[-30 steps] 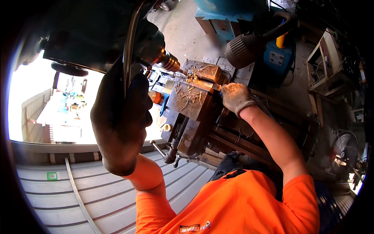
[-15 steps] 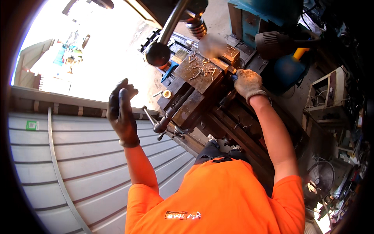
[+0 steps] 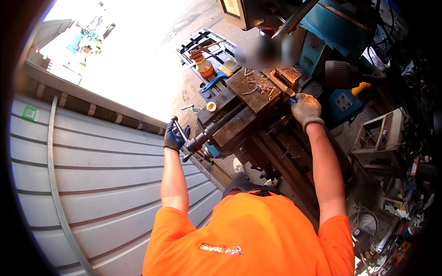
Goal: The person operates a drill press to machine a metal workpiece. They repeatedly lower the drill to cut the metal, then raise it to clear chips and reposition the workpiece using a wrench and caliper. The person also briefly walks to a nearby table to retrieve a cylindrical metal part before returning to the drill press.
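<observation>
A heavy machine vise stands in front of me, its top strewn with curled metal chips. My left hand, in a dark blue glove, is closed round the vise's crank handle on the left. At the far right end of the jaws, my right hand wears a pale, stained glove. Its fingers are curled against the near end of a metal bar lying between the jaws; the fingertips are partly hidden. Above the vise, part of the machine's head is blurred.
Behind the vise lie a blue-handled brush and an orange-based bottle. A dark lamp hangs at the right, above a blue box. Grey ribbed panelling fills the left. A fan stands at the lower right.
My left hand has moved from the air beside the vise onto the crank handle and closed on it. My right hand stays at the bar's end. The view has shifted.
</observation>
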The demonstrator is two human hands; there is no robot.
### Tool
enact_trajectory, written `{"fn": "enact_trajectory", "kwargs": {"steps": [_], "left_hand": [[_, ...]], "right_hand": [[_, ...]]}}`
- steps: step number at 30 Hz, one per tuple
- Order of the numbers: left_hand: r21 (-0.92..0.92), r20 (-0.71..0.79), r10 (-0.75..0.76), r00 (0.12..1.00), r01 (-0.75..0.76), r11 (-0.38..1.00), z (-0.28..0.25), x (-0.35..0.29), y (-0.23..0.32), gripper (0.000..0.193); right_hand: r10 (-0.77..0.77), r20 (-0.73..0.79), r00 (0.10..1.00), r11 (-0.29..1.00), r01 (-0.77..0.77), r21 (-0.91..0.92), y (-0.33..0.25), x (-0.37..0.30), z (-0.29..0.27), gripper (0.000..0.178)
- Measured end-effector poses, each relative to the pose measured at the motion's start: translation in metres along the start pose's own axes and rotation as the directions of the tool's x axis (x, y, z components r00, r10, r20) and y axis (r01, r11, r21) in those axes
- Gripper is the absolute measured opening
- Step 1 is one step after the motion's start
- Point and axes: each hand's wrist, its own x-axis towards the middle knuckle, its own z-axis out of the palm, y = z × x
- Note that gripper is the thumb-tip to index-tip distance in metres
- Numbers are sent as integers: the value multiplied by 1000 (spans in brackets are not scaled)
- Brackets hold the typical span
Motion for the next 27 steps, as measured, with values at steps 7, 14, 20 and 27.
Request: {"fn": "enact_trajectory", "kwargs": {"steps": [7, 14, 20, 27], "left_hand": [[-432, 85, 122, 989, -74, 899, -83, 40, 25, 24], [-312, -356, 273, 894, -389, 867, -129, -98, 13, 29], [690, -213, 241, 947, -29, 724, -84, -253, -8, 38], [697, -145, -87, 986, 164, 698, 28, -300, -81, 30]], "right_hand": [[12, -2, 1000, 1000, -12, -7, -13, -5, -3, 32], [-2, -43, 999, 1000, 2, -9, -4, -2, 7, 33], [-80, -48, 996, 996, 79, -39, -2, 2, 4, 38], [-78, 9, 997, 997, 78, 3, 2, 6, 1, 42]]}}
